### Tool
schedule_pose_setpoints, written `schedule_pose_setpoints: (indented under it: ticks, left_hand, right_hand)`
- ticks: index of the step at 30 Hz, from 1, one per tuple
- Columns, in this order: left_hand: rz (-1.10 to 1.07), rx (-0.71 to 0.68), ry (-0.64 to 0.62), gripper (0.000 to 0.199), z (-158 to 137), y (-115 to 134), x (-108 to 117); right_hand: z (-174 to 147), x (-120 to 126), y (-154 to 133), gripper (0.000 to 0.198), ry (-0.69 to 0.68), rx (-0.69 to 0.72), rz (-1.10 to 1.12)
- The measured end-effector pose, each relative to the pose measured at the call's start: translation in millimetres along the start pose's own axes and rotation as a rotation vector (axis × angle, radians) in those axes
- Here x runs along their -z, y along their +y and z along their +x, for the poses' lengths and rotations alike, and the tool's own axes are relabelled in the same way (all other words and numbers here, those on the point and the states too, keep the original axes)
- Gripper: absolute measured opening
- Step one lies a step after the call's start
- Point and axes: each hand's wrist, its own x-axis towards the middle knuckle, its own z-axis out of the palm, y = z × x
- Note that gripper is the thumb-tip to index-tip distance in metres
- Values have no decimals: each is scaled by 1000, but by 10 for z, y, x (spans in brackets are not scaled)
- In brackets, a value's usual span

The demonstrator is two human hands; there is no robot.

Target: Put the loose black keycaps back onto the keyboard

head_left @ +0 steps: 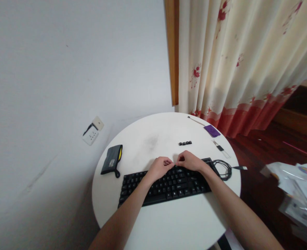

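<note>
A black keyboard [166, 187] lies across the white round table, partly hidden under my forearms. My left hand [160, 167] is at its far edge, thumb and fingers pinched together. Close beside it, my right hand [189, 161] is pinched the same way over the far row of keys. The fingertips of both hands almost meet; whatever is between them is too small to make out. Beyond my right hand, several loose black keycaps [185, 143] sit in a short row on the table.
A dark pouch [112, 159] with a yellow edge lies at the left. To the right are a coiled USB cable [228, 172], a wire keycap puller [220, 148], a purple cloth [212, 131] and a thin brush [196, 121]. The wall and curtain [221, 69] stand behind the table [169, 222].
</note>
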Motion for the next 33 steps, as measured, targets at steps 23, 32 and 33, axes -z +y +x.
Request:
schedule_pose_setpoints:
  ticks: [23, 32, 33]
  left_hand:
    - [285, -30, 127, 32, 789, 284, 228]
    - [400, -81, 88, 50, 1354, 115, -205]
    - [403, -79, 92, 48, 1376, 131, -228]
  right_hand:
    - [-72, 620, 73, 35, 1078, -128, 235]
    - [-14, 607, 104, 35, 1179, -101, 286]
    - [-8, 601, 112, 34, 1179, -98, 288]
